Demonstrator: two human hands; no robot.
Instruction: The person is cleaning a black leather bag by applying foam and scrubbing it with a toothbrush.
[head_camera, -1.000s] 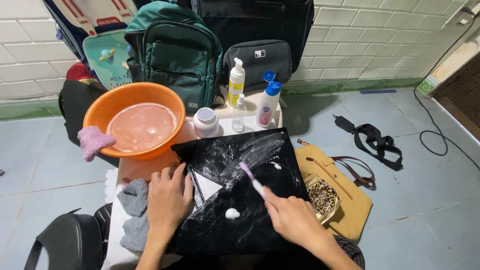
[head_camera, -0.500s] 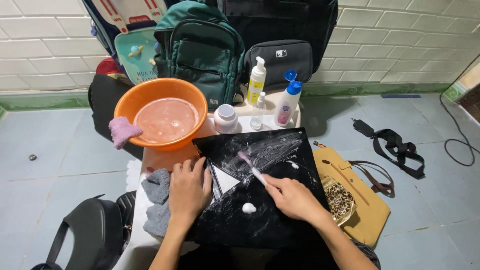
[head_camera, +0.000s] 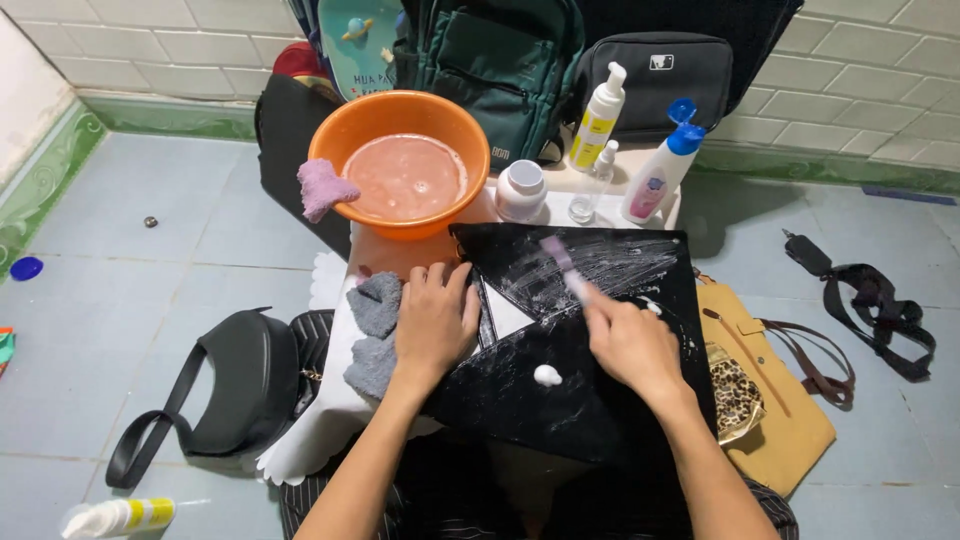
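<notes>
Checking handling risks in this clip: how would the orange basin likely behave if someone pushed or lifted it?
The orange basin holds cloudy water, so it is probably heavy and apt to slosh. It stands near the small table's edge, so a push might tip it. The purple cloth over its rim would likely slide off.

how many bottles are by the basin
3 standing right of the basin: a white pump bottle, a small clear bottle, a blue-capped bottle. Others may be hidden.

Three bottles (head_camera: 598, 118), one jar (head_camera: 521, 190), one basin (head_camera: 340, 140), one brush (head_camera: 563, 265).
</notes>
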